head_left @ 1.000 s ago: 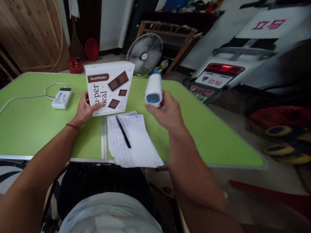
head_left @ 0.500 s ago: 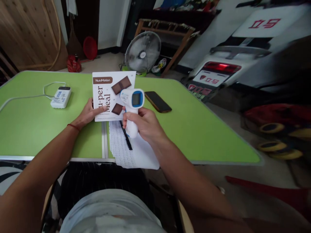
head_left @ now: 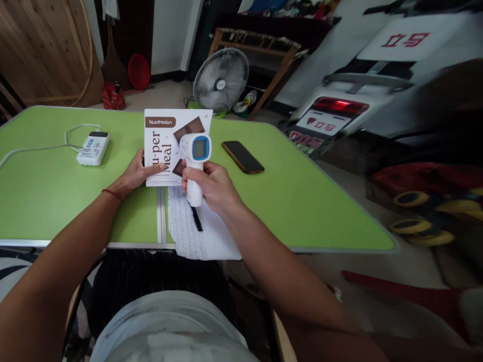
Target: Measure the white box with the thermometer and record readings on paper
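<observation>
My left hand (head_left: 139, 170) grips the lower left side of a white box (head_left: 154, 138) printed "NutriMotion", its thumb lying across the front. The box stands upright, facing me, above the green table. In my right hand (head_left: 211, 183) is a white infrared thermometer (head_left: 195, 171) with a blue-rimmed screen toward me, my fingers wrapped round its handle. The thermometer is in front of the box's right part and hides some of the print. Below both hands lie white papers (head_left: 188, 226) with writing, and a black pen (head_left: 196, 219) rests on them, partly hidden by the thermometer's handle.
On the green table (head_left: 302, 211) a black phone (head_left: 242, 157) lies to the right, and a white power bank (head_left: 93, 149) with a white cable is at the left. Behind the table stand a fan (head_left: 221, 80) and, further right, a scooter (head_left: 335, 110).
My right hand has brought the thermometer a little left and slightly lower across the box's front. My left hand and the box have barely moved; the view has shifted slightly.
</observation>
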`<state>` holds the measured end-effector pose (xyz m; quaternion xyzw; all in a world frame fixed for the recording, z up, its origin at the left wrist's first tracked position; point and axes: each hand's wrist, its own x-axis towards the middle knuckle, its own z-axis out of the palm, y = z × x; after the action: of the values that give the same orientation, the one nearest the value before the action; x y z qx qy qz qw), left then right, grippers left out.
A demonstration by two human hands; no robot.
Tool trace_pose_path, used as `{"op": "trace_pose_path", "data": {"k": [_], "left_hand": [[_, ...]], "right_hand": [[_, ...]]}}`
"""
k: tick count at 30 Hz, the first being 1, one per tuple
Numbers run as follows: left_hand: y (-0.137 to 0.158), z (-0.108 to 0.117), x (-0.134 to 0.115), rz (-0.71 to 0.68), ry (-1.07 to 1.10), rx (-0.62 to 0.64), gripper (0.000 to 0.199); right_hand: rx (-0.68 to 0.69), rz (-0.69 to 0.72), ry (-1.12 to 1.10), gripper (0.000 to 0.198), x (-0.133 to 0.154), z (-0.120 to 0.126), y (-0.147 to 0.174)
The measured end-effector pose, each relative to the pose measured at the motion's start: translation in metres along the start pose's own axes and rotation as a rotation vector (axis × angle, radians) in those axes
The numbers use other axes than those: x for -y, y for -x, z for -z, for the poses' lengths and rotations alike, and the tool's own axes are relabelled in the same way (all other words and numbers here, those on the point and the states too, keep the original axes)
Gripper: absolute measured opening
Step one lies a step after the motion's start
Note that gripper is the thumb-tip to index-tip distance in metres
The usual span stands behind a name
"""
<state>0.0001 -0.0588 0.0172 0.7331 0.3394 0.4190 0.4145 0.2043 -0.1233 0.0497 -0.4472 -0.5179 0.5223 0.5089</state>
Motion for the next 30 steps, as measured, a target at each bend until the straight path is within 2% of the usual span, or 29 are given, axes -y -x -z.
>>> {"op": "trace_pose_path", "data": {"k": [3, 8, 15, 30], "left_hand": [[0.000, -0.002, -0.006, 0.029, 0.152, -0.054, 0.061], [0.001, -0.004, -0.011, 0.021, 0.247, -0.052, 0.062], [0.000, -0.003, -0.007, 0.043, 0.239, -0.121, 0.063], [0.001, -0.002, -0.010, 0.066, 0.208, -0.122, 0.062]], "right_hand": [[-0.003, 0.002, -0.024, 0.029, 0.001, -0.004, -0.002], [-0.004, 0.013, -0.045, 0.035, 0.002, -0.014, -0.005], [0.012, -0.010, -0.090, 0.033, 0.000, -0.026, -0.003], [-0.035, 0.012, -0.031, 0.028, 0.000, -0.026, -0.004]]}}
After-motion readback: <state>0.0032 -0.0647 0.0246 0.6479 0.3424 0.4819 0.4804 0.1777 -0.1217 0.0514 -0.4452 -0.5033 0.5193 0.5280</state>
